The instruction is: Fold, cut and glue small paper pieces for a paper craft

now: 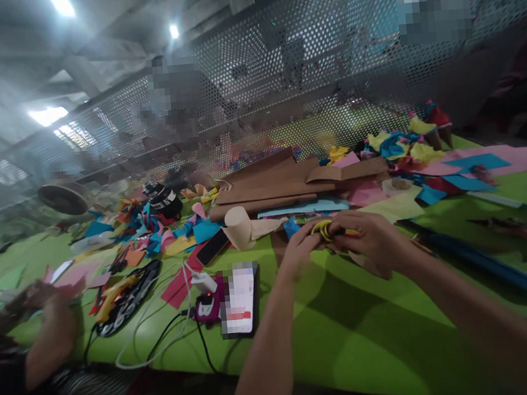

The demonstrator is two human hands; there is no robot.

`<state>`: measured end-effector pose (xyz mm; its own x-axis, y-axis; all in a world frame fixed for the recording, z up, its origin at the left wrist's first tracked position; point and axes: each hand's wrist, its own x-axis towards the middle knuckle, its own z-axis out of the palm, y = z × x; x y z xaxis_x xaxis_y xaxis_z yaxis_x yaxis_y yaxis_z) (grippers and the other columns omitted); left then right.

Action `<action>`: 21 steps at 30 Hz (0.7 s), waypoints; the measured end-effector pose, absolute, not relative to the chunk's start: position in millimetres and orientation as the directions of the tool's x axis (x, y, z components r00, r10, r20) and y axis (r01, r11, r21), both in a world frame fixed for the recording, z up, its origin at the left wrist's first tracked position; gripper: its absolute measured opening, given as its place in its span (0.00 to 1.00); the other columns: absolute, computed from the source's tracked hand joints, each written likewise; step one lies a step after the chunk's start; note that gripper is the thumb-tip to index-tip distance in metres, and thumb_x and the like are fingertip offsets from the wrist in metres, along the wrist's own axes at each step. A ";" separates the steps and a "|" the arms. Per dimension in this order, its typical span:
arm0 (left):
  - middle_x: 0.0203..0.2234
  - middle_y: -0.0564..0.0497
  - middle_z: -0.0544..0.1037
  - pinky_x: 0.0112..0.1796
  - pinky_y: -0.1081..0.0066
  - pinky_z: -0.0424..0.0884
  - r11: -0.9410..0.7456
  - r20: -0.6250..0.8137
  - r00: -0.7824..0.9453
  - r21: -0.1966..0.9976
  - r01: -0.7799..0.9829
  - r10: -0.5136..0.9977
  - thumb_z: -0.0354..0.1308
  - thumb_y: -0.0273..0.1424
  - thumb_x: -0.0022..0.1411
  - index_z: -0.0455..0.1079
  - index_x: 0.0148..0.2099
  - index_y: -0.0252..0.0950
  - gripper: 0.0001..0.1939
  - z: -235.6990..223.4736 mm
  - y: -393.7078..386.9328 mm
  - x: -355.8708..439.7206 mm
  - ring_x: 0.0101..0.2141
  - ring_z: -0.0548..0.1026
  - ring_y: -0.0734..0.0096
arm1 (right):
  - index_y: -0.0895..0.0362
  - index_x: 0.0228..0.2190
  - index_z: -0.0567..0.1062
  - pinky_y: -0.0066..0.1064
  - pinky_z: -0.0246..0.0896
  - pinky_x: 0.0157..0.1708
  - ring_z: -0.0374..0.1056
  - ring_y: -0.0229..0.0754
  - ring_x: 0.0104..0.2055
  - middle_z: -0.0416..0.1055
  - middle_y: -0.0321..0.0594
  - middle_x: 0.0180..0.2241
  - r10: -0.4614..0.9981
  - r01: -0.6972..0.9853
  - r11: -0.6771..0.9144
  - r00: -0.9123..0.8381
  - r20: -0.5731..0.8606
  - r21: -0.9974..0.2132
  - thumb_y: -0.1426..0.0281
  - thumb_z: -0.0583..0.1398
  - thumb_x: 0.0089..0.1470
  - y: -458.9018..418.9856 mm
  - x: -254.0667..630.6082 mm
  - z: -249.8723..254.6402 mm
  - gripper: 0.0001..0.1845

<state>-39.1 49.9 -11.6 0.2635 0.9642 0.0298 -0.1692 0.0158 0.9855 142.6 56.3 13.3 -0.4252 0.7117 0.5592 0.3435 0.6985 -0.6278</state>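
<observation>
My left hand [299, 246] and my right hand [365, 236] meet over the green table, right of the middle. Between their fingertips is a bundle of thin yellow loops [322, 230], like rubber bands; its exact kind is unclear. Both hands are closed around it, the right one with its fingers curled over the far side. A piece of brown paper [371, 266] shows under my right hand, and I cannot tell whether it is held. Bits of blue paper [291, 227] lie just behind my left fingers.
A paper roll [239, 227], phone [241, 298] and magenta power strip [210, 302] with trailing cables sit left. Brown sheets [266, 182] are stacked behind, before a perforated screen [315, 51]. A long blue object [491, 263] lies right. Another person's hands [46, 296] work far left.
</observation>
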 end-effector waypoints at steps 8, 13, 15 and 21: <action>0.54 0.44 0.76 0.54 0.61 0.69 0.022 0.022 0.268 0.987 -0.160 0.963 0.61 0.36 0.60 0.75 0.53 0.37 0.19 -16.7 51.3 -41.0 0.55 0.72 0.57 | 0.53 0.28 0.76 0.31 0.65 0.35 0.71 0.43 0.33 0.75 0.40 0.30 0.717 0.336 0.692 -0.417 0.558 -0.639 0.73 0.58 0.55 54.5 141.5 15.3 0.07; 0.54 0.45 0.76 0.53 0.60 0.69 -0.011 0.052 0.283 0.989 -0.144 0.958 0.63 0.36 0.58 0.75 0.53 0.38 0.21 -18.8 53.1 -43.3 0.54 0.72 0.55 | 0.53 0.29 0.76 0.32 0.65 0.35 0.71 0.43 0.34 0.76 0.40 0.31 0.711 0.343 0.699 -0.422 0.562 -0.627 0.73 0.58 0.56 54.9 142.7 13.9 0.08; 0.53 0.44 0.76 0.52 0.61 0.70 -0.014 0.055 0.280 0.989 -0.146 0.958 0.63 0.36 0.57 0.76 0.53 0.37 0.21 -20.3 54.1 -43.5 0.53 0.73 0.55 | 0.53 0.29 0.76 0.31 0.65 0.35 0.72 0.43 0.34 0.75 0.40 0.32 0.709 0.349 0.702 -0.429 0.560 -0.621 0.73 0.58 0.57 55.3 143.1 13.1 0.08; 0.53 0.44 0.76 0.48 0.63 0.71 -0.027 0.063 0.281 0.991 -0.130 0.958 0.63 0.35 0.56 0.75 0.54 0.37 0.23 -22.9 54.5 -42.9 0.53 0.72 0.54 | 0.52 0.30 0.76 0.31 0.65 0.36 0.72 0.43 0.35 0.76 0.39 0.32 0.695 0.347 0.716 -0.434 0.573 -0.606 0.75 0.58 0.56 56.0 142.9 11.0 0.08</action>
<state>-42.9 54.5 -22.9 0.2806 0.9578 0.0628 -0.1296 -0.0271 0.9912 142.9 56.0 11.0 -0.4339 0.6951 0.5732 0.3467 0.7160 -0.6059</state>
